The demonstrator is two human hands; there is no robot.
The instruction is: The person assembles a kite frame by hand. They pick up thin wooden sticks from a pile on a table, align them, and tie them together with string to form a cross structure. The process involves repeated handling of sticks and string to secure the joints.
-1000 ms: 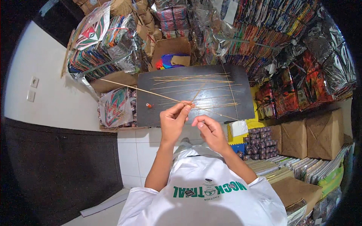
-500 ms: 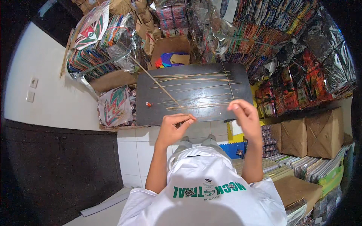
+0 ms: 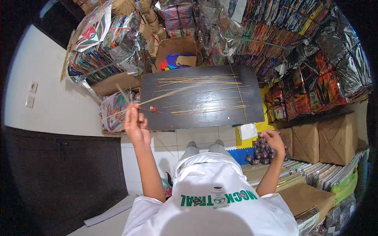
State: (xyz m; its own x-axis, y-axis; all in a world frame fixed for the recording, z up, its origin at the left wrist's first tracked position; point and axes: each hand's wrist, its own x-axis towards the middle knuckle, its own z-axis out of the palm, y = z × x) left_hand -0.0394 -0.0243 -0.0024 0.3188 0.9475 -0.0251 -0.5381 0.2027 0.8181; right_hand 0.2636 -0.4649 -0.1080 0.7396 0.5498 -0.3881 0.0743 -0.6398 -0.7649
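My left hand (image 3: 136, 128) is raised at the table's front left corner, its fingers closed around thin bamboo sticks. These held sticks (image 3: 153, 97) cross each other at my fingertips, the longer one slanting over the table and blurred toward its far end. My right hand (image 3: 274, 142) hangs off the front right corner, fingertips pinched; what sits between them is too small to make out. A thin dark thread (image 3: 238, 92) crosses the table's right side and drops over the front edge toward that hand. More bamboo sticks (image 3: 208, 109) lie in loose rows on the dark table (image 3: 157, 122).
A small orange spool (image 3: 153, 109) stands at the table's left. Printed sheets in an open box (image 3: 114, 106) sit beside it. Wrapped stacks (image 3: 271, 31) crowd the back and right. Brown paper packages (image 3: 338, 137) and small dark boxes (image 3: 263, 151) stand at the right.
My left hand has moved left and up from the front edge, swinging the sticks across the table's left side. My right hand has gone right and down, off the table.
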